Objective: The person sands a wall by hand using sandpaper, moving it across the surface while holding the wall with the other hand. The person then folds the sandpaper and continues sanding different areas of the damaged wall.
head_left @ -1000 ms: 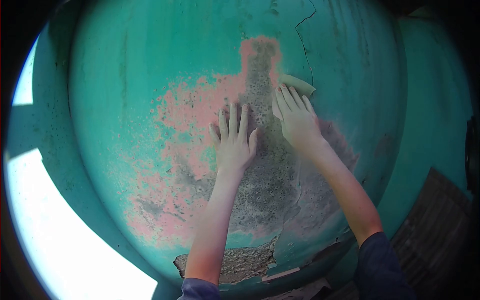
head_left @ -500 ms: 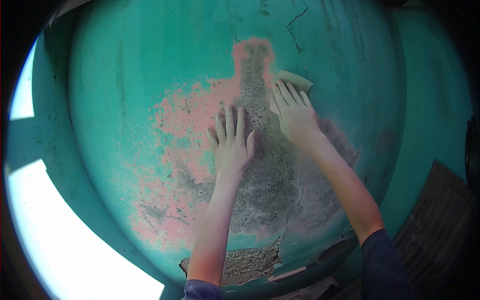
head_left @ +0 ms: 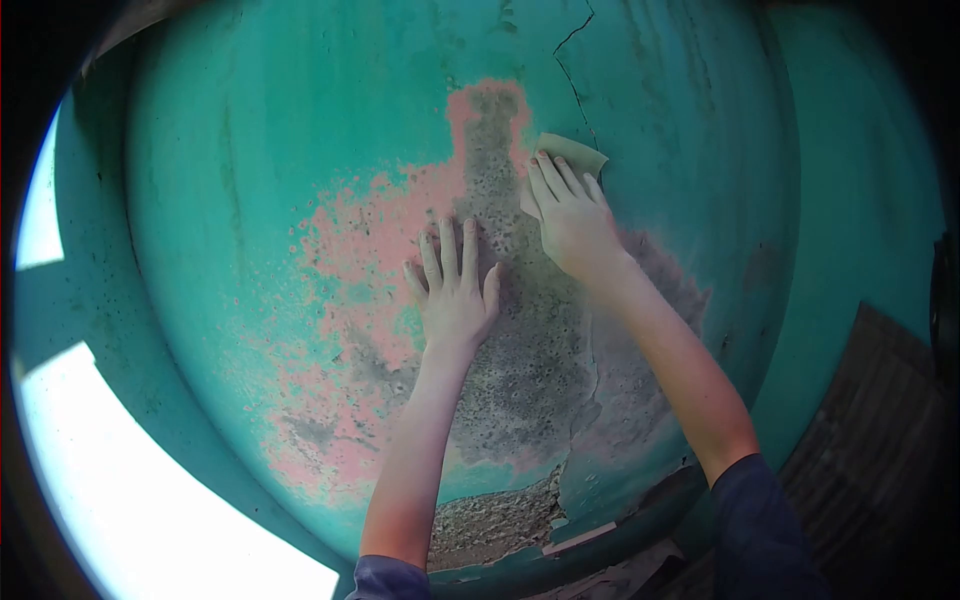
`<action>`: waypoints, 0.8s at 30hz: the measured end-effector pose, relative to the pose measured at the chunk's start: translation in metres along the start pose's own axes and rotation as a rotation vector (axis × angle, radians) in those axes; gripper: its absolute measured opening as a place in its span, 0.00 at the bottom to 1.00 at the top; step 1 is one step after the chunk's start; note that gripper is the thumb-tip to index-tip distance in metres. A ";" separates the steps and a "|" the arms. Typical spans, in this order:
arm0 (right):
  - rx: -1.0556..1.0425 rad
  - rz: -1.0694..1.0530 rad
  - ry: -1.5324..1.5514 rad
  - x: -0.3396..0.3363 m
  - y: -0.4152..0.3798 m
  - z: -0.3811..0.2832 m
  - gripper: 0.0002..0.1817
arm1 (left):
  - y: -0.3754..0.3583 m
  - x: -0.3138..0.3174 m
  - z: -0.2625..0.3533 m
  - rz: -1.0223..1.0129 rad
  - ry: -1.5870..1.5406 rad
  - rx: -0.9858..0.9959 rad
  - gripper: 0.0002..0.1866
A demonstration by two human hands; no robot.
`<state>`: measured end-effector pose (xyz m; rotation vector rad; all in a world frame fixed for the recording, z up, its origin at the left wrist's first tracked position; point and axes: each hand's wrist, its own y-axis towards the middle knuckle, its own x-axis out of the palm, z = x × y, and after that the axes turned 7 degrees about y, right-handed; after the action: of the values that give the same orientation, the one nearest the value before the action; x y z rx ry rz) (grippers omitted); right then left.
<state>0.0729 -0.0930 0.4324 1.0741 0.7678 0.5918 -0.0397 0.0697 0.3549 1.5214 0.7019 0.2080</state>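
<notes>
My right hand [head_left: 578, 222] presses a pale, bent sheet of sandpaper [head_left: 580, 153] against the green wall [head_left: 270, 110]. Its fingers lie close together over the sheet, whose upper edge and left corner stick out. Lower and to the left, my left hand [head_left: 456, 305] rests flat with fingers spread on the worn patch [head_left: 530, 370], holding nothing. That patch shows rough grey plaster, bordered by pink and speckled green paint [head_left: 375, 225]. Both hands look dusty. The sheet's underside is hidden.
A thin dark crack [head_left: 570, 75] runs down the wall above my right hand. At the wall's foot, broken plaster [head_left: 500, 520] exposes rough material. Bright sunlight [head_left: 140, 480] falls at left. A dark ridged sheet [head_left: 865, 420] leans at right.
My right hand and the sandpaper have moved slightly up along the wall. My left hand keeps its place on the patch. The whole view has shifted a little.
</notes>
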 end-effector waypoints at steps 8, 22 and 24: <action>-0.022 -0.069 -0.048 0.000 -0.030 -0.010 0.35 | 0.012 0.012 -0.004 0.193 -0.024 0.054 0.37; 0.027 -0.067 -0.130 -0.007 -0.003 -0.006 0.36 | 0.025 0.027 0.031 0.405 -0.077 -0.047 0.34; 0.029 -0.046 -0.118 -0.006 0.005 -0.006 0.36 | 0.027 0.028 0.030 0.423 -0.079 -0.048 0.34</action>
<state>0.0642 -0.0926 0.4371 1.1050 0.6980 0.4749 0.0063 0.0611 0.3693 1.6098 0.3038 0.4765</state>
